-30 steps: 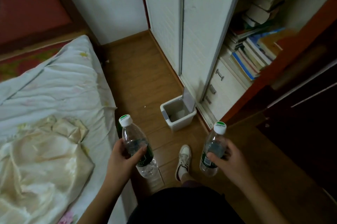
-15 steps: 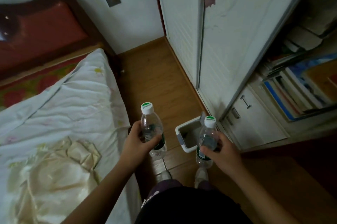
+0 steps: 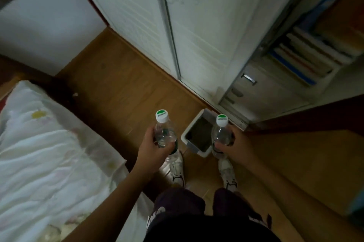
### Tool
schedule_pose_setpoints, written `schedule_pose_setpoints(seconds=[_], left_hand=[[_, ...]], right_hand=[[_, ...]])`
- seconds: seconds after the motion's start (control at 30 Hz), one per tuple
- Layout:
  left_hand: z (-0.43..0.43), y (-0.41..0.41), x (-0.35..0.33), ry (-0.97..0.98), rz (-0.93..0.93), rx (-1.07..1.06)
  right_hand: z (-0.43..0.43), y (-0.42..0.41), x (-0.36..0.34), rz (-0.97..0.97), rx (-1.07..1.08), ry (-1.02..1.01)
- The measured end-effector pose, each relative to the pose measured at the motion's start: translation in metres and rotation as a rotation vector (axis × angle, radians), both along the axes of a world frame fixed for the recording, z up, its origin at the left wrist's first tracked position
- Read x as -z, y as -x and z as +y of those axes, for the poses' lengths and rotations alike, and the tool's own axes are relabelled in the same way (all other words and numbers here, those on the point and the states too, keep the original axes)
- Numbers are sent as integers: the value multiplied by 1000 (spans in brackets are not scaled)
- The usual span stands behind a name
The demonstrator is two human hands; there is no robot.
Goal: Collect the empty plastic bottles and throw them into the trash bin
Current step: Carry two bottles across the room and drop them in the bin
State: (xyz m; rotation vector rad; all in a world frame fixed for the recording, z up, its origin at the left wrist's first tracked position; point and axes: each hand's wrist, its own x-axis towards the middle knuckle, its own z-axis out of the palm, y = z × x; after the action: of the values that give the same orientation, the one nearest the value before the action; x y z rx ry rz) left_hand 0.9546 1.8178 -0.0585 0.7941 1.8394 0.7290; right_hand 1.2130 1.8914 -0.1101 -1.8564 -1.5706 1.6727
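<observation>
The left hand (image 3: 152, 146) is wrapped round the middle of the left bottle (image 3: 165, 133) - the thumb lies across the near side at the label and the fingers curl round the far side, so the grip is tight, with no gap showing. The bottle is clear, close to upright, and its white cap with a green top (image 3: 162, 115) points up and away from the person. Its lower end hangs over the toe of the left shoe (image 3: 178, 170).

The right hand (image 3: 235, 146) holds the right bottle (image 3: 220, 135) the same way, fingers and thumb curled round the body just below the shoulder, cap (image 3: 222, 119) uppermost. Both bottles look empty of water, though the dim light makes this hard to judge.

The trash bin (image 3: 198, 152) stands on the wooden floor (image 3: 118, 84) between the two hands as the camera sees them, just ahead of the shoes and close to the foot of the white wardrobe (image 3: 197, 35). It is open, its flap (image 3: 205, 114) tipped up at the far side; the inside is dark. The right bottle overlaps the bin's right edge in the view, while the left bottle sits just to the left of it - neither is inside.

A bed with a white quilt (image 3: 49, 153) fills the left side. Stacked books (image 3: 307, 56) and drawers (image 3: 256, 92) show at the right, blurred.
</observation>
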Motion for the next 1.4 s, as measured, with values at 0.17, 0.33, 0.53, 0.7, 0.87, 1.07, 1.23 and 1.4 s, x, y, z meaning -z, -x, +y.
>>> schedule_pose_setpoints(seconds=[0.17, 0.33, 0.53, 0.7, 0.87, 1.07, 1.23, 1.4], left_hand=[[22, 42, 53, 11, -13, 105], [31, 64, 128, 34, -22, 184], [19, 71, 214, 47, 19, 222], [15, 63, 266, 22, 52, 173], [14, 47, 301, -23, 97, 187], [22, 27, 313, -41, 150, 239], [38, 3, 318, -9, 187, 292], [55, -19, 331, 7, 219, 351]], right_hand=[[-10, 34, 44, -23, 232, 2], [-17, 57, 113, -52, 368, 25], [-33, 59, 200, -109, 472, -52], [-36, 47, 248, -79, 472, -135], [-35, 41, 292, -64, 384, -61], [-46, 40, 339, -49, 432, 31], [-69, 28, 349, -96, 465, 81], [-85, 6, 357, -73, 452, 157]])
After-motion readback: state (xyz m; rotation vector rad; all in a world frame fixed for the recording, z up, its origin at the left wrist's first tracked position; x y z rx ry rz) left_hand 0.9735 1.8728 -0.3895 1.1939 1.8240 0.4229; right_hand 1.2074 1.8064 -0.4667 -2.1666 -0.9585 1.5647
